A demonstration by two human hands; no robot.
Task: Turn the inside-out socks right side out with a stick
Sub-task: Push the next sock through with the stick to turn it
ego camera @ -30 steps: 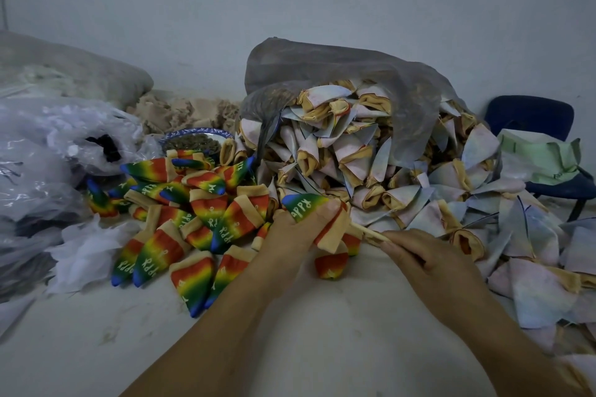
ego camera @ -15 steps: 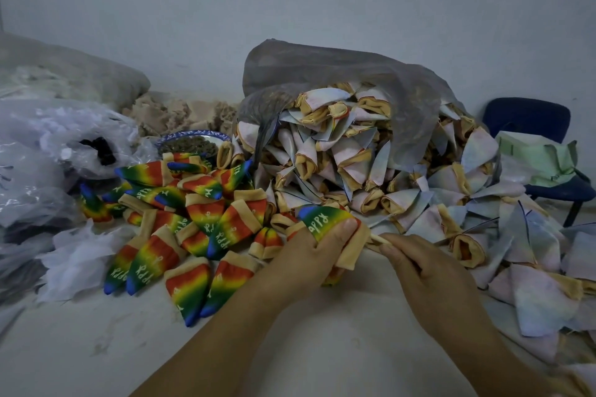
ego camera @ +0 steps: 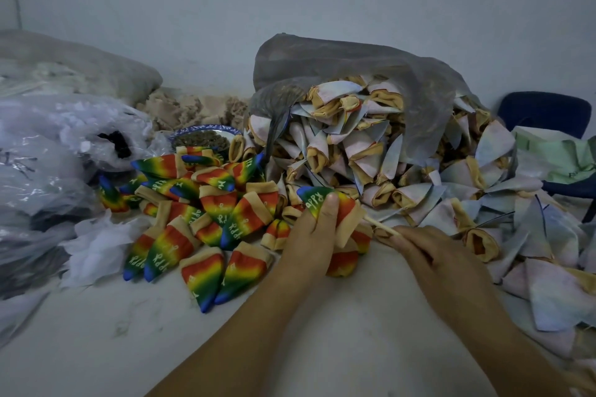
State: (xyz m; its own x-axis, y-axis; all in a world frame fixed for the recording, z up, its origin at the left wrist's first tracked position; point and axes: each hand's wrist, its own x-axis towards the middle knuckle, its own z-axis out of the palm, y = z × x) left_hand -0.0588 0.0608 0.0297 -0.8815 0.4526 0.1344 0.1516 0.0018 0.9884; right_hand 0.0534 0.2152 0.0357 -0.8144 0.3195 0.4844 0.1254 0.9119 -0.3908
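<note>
Inside sock (ego camera: pixel 312 198), stick (ego camera: pixel 379 225) tip unseen

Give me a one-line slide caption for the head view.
Left hand grips a rainbow sock over a stick held by the right hand, between turned socks and an inside-out pile.

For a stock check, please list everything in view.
turned socks: many, rainbow, heaped left of centre
grey bag: one, translucent, centre back
inside-out socks: many, pale, tan-cuffed, spilling from grey bag
held sock: one, rainbow, centre
stick: one, pale, entering its cuff
bowl: one, blue-rimmed, behind rainbow heap
clear bags: several, far left
chair: one, dark blue, far right
table: one, white
left hand: one, grips held sock
right hand: one, holds stick
</note>
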